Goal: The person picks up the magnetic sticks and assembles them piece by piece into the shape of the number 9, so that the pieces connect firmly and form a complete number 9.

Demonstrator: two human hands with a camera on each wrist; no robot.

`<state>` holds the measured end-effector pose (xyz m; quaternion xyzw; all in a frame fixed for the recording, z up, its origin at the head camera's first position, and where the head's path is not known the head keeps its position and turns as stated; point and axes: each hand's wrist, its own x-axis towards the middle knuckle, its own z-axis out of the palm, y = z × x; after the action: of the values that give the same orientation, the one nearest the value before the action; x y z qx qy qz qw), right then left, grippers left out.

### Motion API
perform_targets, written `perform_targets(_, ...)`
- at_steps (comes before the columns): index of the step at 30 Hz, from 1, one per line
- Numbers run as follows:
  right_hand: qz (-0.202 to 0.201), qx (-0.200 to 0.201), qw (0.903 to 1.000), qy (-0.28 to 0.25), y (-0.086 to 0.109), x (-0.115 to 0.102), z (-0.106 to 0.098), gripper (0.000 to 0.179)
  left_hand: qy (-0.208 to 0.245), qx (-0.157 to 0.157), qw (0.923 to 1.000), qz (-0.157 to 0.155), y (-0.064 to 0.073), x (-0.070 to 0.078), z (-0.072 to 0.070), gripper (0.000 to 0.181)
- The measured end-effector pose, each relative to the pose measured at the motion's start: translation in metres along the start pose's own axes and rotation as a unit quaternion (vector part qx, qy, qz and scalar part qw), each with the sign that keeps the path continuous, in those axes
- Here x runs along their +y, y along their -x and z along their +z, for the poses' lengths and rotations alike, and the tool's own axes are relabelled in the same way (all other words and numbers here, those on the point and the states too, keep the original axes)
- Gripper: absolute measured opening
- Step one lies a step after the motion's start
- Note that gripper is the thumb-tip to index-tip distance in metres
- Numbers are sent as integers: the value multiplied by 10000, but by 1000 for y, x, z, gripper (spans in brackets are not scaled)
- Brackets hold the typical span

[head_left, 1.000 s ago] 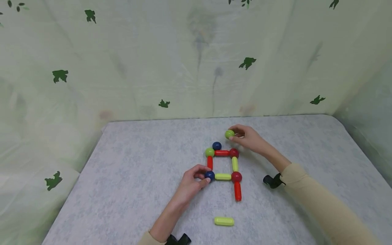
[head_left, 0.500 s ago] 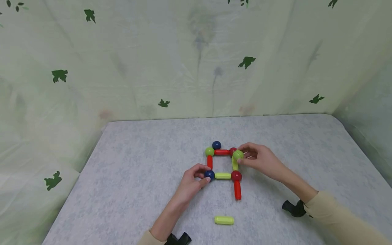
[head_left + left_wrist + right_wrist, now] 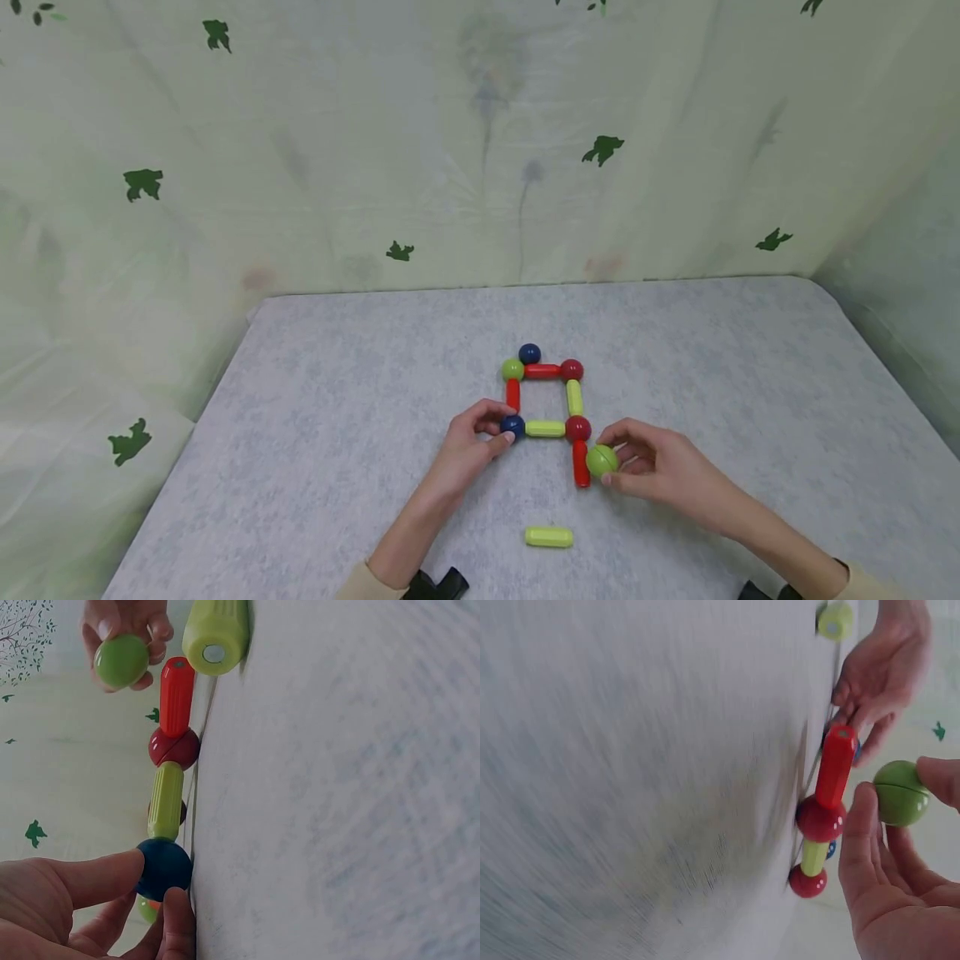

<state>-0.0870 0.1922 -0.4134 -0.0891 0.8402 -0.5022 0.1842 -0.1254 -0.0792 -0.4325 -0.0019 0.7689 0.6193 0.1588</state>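
Observation:
My left hand [image 3: 470,446] pinches a blue ball [image 3: 513,427] at the near left corner of a square of rods and balls lying on the table. Between thumb and fingers, my right hand [image 3: 651,463] holds a green ball [image 3: 602,460], raised off the table in the right wrist view, beside a red rod [image 3: 581,464]. That rod points toward me from the near right red ball [image 3: 578,428]. A yellow-green rod [image 3: 545,428] joins this red ball to the blue one. The far corners are a green ball [image 3: 512,369] and a red ball [image 3: 572,370].
A loose yellow-green rod [image 3: 549,537] lies nearer to me, below the square. A second blue ball [image 3: 529,354] touches the far side near the green corner. The pale table [image 3: 315,433] ends at a hanging cloth [image 3: 315,167] with green leaf shapes.
My right hand has carried the green ball from beyond the far side of the square, toward me, to beside the jutting red rod. The left hand stays on the blue ball.

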Motion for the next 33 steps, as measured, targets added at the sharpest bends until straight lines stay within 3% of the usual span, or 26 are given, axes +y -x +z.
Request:
perform_targets(7,-175,-551,9973,442,17,7,15,37,-20,56,10000,-16,-4,-8,1,29)
perform_targets(16,-334,-839,9917,913,12,8,28,36,-18,59,10000,-30,-4,-8,1,29)
perform_targets(33,-545,-1373,9883,370,8,19,21,26,-7,31,10000,-25,-4,-6,1,27)
